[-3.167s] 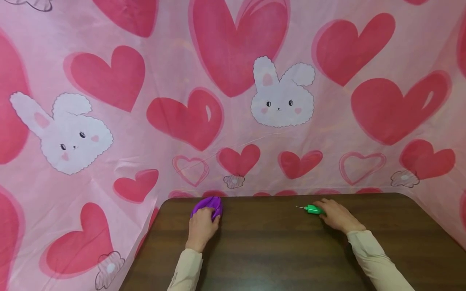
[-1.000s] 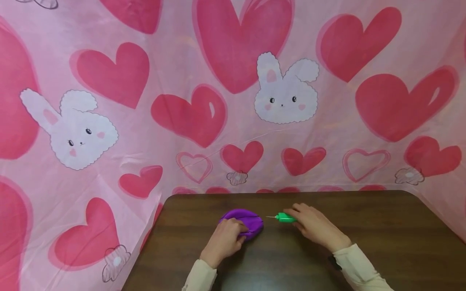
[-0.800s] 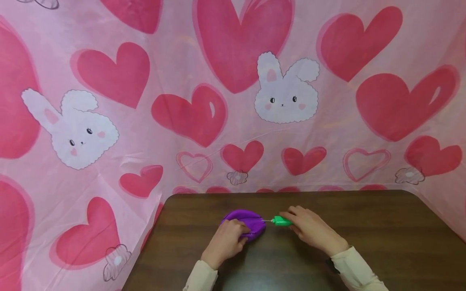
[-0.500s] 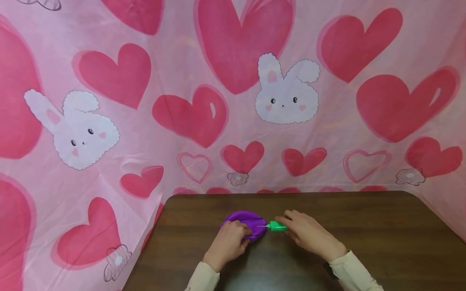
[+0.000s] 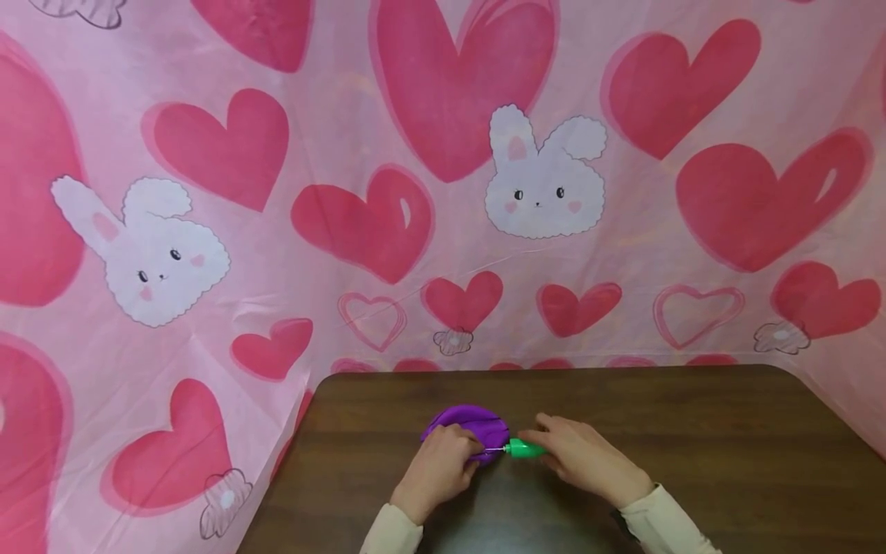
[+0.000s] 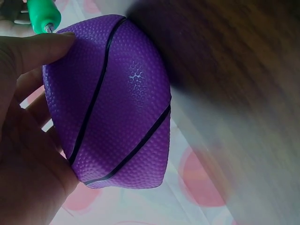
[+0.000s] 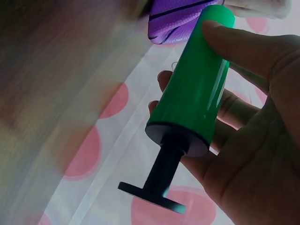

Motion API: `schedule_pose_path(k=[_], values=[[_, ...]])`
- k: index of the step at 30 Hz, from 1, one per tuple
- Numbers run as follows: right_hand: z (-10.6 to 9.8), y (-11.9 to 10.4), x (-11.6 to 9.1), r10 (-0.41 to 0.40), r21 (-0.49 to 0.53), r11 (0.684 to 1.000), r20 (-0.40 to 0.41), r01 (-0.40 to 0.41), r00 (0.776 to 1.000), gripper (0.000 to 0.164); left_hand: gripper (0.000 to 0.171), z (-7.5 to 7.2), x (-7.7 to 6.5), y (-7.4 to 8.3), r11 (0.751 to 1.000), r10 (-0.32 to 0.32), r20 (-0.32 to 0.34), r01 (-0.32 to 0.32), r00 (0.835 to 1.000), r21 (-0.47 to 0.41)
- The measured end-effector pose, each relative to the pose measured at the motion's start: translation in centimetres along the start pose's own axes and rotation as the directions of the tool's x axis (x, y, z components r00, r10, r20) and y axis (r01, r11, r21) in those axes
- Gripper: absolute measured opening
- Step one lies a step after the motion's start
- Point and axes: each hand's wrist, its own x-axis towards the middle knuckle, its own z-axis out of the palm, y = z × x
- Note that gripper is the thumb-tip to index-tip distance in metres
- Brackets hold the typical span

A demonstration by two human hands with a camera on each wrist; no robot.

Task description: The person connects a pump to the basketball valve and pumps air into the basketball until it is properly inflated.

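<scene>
Our L hand (image 5: 438, 468) pinches the dented purple ball (image 5: 472, 418) over the counter (image 5: 706, 438). Our R hand (image 5: 588, 458) grips the green pump (image 5: 524, 448) btwn thumb & fingers, blk handle (image 7: 162, 174) sticking out; its needle (image 5: 494, 449) pts at the ball's near edge, can't tell if it's in.

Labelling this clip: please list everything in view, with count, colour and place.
Ball: 1, purple and black, caved in, left of the pump
Pump: 1, green and black, right of the ball
Needle: 1, silvery, at the pump's tip
Table: 1, brown, below the ball
Cloth: count unclear, pink, behind the table
Hearts: many, red-pink, on the cloth
Rabbits: 2, white, on the cloth
Flowers: at least 4, pale, on the cloth
Sleeves: 2, cream, lower head view
Dark item: 1, black, at the right sleeve
Left hand: 1, bare, holding the ball
Right hand: 1, bare, holding the pump
</scene>
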Motion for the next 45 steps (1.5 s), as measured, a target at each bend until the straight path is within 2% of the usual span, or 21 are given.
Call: schedule_pose_path(k=[7, 12, 17, 22, 27, 30, 33, 35, 37, 40, 43, 45], values=[[-0.1, 0.0, -0.2, 0.007, 0.018, 1.0, 0.011, -0.008, 1.0, 0.045, 0.011, 0.0, 0.0, 0.2, 1.0, 0.0, 0.0, 0.0, 1.0, 0.021], [-0.5, -0.3, -0.2, 0.027, 0.015, 0.999, 0.043, -0.028, 0.999, 0.042, 0.007, -0.1, 0.0, 0.4, 0.998, 0.022, -0.004, -0.022, 1.0, 0.06], [-1.2, -0.9, -0.1, 0.044, 0.029, 0.998, 0.083, -0.047, 0.996, 0.039, 0.006, 0.0, 0.1, 0.6, 0.992, 0.036, -0.008, -0.035, 0.999, 0.122], [-1.9, -1.4, 0.0, 0.068, 0.062, 0.995, 0.143, -0.077, 0.987, 0.036, 0.006, -0.1, 0.2, 1.0, 0.988, 0.046, 0.005, -0.046, 0.999, 0.146], [-2.1, -1.7, -0.2, 0.093, 0.096, 0.989, 0.201, -0.114, 0.975, 0.031, 0.013, -0.2, 0.2, 1.1, 0.99, 0.069, 0.016, -0.07, 0.998, 0.118], [-2.2, -1.8, -0.2, 0.091, 0.113, 0.987, 0.22, -0.118, 0.971, 0.029, 0.023, -0.8, 0.3, 0.6, 0.996, 0.07, -0.061, -0.067, 0.996, 0.051], [-2.4, -1.7, -0.1, 0.095, 0.139, 0.981, 0.242, -0.131, 0.966, 0.03, 0.027, -1.4, 0.6, 0.0, 0.999, 0.004, -0.172, -0.01, 0.985, -0.03], [-2.4, -1.7, -0.1, 0.104, 0.158, 0.976, 0.263, -0.149, 0.959, 0.031, 0.035, -1.5, 0.8, -0.4, 0.994, -0.079, -0.193, 0.063, 0.978, -0.086], [-2.5, -1.7, -0.1, 0.113, 0.166, 0.972, 0.281, -0.165, 0.953, 0.03, 0.049, -1.6, 0.7, -0.5, 0.973, -0.183, -0.148, 0.157, 0.972, -0.17], [-2.4, -1.7, -0.2, 0.114, 0.164, 0.972, 0.297, -0.168, 0.948, 0.02, 0.065, -1.5, 0.4, -0.6, 0.911, -0.313, -0.016, 0.295, 0.95, -0.289], [-2.2, -1.7, -0.4, 0.116, 0.159, 0.973, 0.303, -0.17, 0.946, 0.019, 0.069, -1.2, 0.1, -0.6, 0.854, -0.367, 0.086, 0.372, 0.926, -0.362], [-2.1, -1.7, -0.5, 0.122, 0.156, 0.972, 0.305, -0.175, 0.945, 0.018, 0.068, -1.0, 0.0, -0.8, 0.84, -0.37, 0.119, 0.387, 0.921, -0.381]])
